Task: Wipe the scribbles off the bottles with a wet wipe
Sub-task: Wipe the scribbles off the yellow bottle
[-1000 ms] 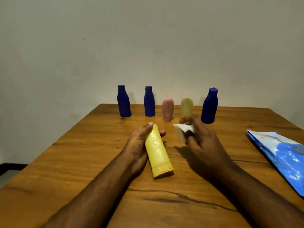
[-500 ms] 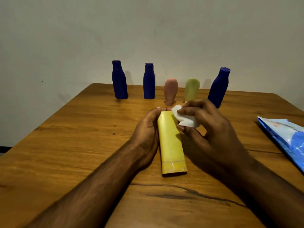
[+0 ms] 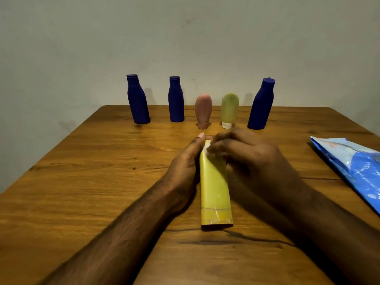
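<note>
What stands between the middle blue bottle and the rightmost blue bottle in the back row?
In the head view, the pink bottle and green bottle, both standing on their caps, apart from each other.

We see a wooden table [image 3: 102,182] with a smooth, lightly shiny finish, its grain and a dark crack plain to read. On it lies a yellow tube [image 3: 214,188] of smooth plastic with a soft sheen, while the 3 blue bottles [image 3: 176,101] behind look like matt plastic — the pink bottle [image 3: 203,109] and green bottle [image 3: 229,108] too. The blue packet [image 3: 353,169] at the right is glossy, crinkled film.
</note>
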